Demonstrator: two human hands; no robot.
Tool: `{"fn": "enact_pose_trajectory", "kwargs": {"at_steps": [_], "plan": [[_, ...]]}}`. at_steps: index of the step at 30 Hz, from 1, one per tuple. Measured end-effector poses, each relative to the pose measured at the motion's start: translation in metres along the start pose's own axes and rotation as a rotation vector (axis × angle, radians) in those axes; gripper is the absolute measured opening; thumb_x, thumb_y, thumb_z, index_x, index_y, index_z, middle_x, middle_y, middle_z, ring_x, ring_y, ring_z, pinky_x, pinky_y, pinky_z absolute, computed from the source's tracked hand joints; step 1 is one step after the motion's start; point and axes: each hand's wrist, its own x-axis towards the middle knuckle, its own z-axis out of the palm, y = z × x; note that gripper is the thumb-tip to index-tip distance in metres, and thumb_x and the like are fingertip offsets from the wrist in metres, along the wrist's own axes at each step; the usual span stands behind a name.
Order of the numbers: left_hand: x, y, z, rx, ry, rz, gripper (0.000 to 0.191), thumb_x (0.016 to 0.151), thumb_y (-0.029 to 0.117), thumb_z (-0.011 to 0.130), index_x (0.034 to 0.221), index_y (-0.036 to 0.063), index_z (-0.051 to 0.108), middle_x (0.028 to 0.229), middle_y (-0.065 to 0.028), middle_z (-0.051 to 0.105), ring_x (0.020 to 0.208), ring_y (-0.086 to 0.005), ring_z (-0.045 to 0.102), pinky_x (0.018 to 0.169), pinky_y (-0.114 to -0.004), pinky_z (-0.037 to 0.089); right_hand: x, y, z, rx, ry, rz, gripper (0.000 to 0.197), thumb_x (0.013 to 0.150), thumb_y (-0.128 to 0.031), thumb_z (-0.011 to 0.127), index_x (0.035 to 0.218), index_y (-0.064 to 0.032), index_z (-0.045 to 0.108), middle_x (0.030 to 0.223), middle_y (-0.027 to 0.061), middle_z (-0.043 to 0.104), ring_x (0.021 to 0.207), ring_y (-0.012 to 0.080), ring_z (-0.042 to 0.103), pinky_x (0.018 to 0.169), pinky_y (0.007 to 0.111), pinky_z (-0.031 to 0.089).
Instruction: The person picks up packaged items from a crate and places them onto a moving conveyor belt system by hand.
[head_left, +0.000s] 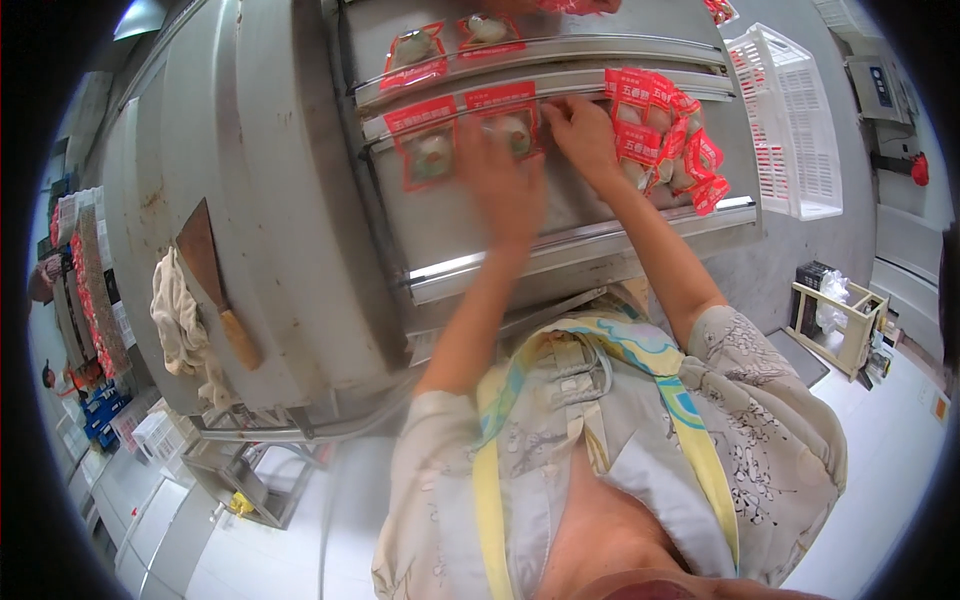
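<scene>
Two red-edged clear plastic food pouches, a left one and a right one, lie side by side along a metal sealing bar of a steel machine. My left hand, blurred, is over the lower part of these pouches; whether it grips one is unclear. Just right of the right pouch, my right hand rests at the bar with bent fingers, its fingertips partly hidden. A heap of filled red pouches lies beside my right hand and forearm. Two more pouches lie on the far plate.
Another person's hand shows at the top edge. A scraper with a wooden handle and off-white cloth gloves lie on the steel surface at left. A white plastic crate stands right of the machine. A metal bar crosses the near side.
</scene>
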Motion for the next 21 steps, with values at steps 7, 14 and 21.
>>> {"fn": "enact_pose_trajectory", "kwargs": {"at_steps": [7,14,21], "plan": [[0.000,-0.033,0.014,0.383,-0.245,0.298,0.039,0.068,-0.001,0.058,0.106,0.0075,0.056,0.120,-0.0145,0.047,0.116,-0.0366,0.039,0.096,-0.046,0.032,0.044,-0.010,0.017,-0.238,0.047,-0.391,0.018,0.072,-0.024,0.065,0.082,-0.0083,0.064,0.089,0.0098,0.054,0.085,0.0294,0.056,0.068,0.038,0.047],[-0.009,-0.009,0.037,0.440,-0.096,0.335,0.037,0.067,-0.001,0.059,0.103,0.0069,0.056,0.118,-0.0140,0.047,0.111,-0.0353,0.042,0.094,-0.045,0.033,0.024,0.005,-0.058,-0.350,0.072,-0.376,0.024,0.071,-0.028,0.065,0.084,-0.0080,0.065,0.090,0.0098,0.056,0.087,0.0289,0.055,0.073,0.039,0.045],[-0.039,-0.019,0.074,-0.049,-0.321,-0.107,0.018,0.079,0.017,0.061,0.091,0.0043,0.057,0.079,-0.0069,0.059,0.069,-0.0178,0.056,0.064,-0.031,0.046,-0.010,0.040,-0.125,-0.588,-0.168,-0.511,0.018,0.069,-0.023,0.067,0.077,-0.0080,0.064,0.086,0.0057,0.056,0.087,0.0259,0.055,0.073,0.038,0.043]]}}
